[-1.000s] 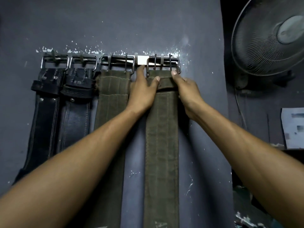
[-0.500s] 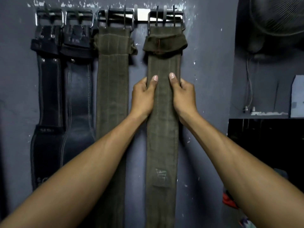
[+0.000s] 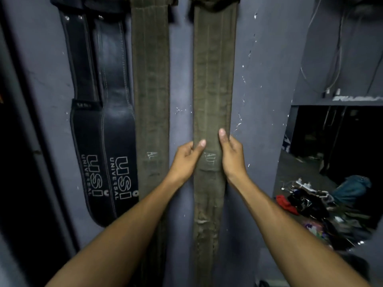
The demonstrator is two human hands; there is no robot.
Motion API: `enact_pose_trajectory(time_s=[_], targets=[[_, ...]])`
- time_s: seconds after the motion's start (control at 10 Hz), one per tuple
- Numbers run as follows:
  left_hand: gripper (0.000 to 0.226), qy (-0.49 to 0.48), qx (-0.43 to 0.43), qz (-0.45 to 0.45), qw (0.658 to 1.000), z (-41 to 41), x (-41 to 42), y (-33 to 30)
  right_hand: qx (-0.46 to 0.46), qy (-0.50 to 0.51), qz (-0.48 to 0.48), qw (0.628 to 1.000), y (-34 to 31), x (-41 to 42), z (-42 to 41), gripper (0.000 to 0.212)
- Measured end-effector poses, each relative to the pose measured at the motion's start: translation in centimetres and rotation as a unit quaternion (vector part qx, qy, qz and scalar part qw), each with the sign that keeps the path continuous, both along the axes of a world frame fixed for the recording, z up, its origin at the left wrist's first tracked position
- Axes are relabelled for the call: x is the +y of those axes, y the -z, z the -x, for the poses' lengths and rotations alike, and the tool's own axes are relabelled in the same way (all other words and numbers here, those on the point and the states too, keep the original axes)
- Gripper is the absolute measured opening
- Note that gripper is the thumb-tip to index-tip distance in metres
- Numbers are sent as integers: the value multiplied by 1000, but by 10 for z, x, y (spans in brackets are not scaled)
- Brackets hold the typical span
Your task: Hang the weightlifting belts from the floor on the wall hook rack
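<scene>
Several weightlifting belts hang down the grey wall; the hook rack above them is out of frame. The rightmost olive canvas belt (image 3: 213, 83) hangs straight. My left hand (image 3: 186, 158) grips its left edge and my right hand (image 3: 232, 156) grips its right edge, thumbs on the front near faint lettering. A second olive belt (image 3: 150, 90) hangs just left of it. Two black leather belts (image 3: 103, 129) marked "USI UNIVERSAL" hang at the far left, overlapping each other.
A dark vertical edge (image 3: 18, 141) runs down the left side. Right of the wall is a dark opening with a heap of clothes and clutter (image 3: 315, 204) on the floor. Cables (image 3: 335, 65) hang at the upper right.
Both hands have slid down the rightmost olive belt from below its buckle to its lower half. The view has dropped, so the rack and buckles have left the frame.
</scene>
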State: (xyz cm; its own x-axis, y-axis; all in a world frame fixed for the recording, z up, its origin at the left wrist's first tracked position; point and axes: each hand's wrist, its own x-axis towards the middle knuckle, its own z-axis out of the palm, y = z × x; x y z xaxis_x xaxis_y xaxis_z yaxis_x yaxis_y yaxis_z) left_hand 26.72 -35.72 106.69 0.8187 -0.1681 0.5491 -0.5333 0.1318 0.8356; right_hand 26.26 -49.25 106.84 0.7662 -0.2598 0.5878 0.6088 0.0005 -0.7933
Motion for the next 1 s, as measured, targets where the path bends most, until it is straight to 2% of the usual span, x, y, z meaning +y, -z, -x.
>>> enact_pose_trajectory(time_s=[0.1,0.2,0.4,0.5,0.6,0.7,0.8,0.9,1.0], targets=[[20,44,59,-52,996,10,11,60,41,-7,28,999,62,2,17,23],[28,45,98,-95,990,16,23,108,76,-10,27,997,103,11,31,14],[29,35,125,-86,988,34,36,129,108,16,12,994,116,24,50,14],[38,62,146,-122,980,46,47,147,135,34,23,990,133,31,71,14],[32,39,151,-114,981,61,55,172,150,60,40,986,147,37,94,12],[31,40,163,-117,979,77,59,167,178,88,64,978,146,41,105,29],[40,35,195,-170,965,86,69,166,235,141,127,953,151,39,125,49],[55,29,240,-227,944,111,90,165,293,172,213,916,157,44,168,39],[74,-16,220,-359,907,132,114,159,340,195,308,867,151,38,199,60]])
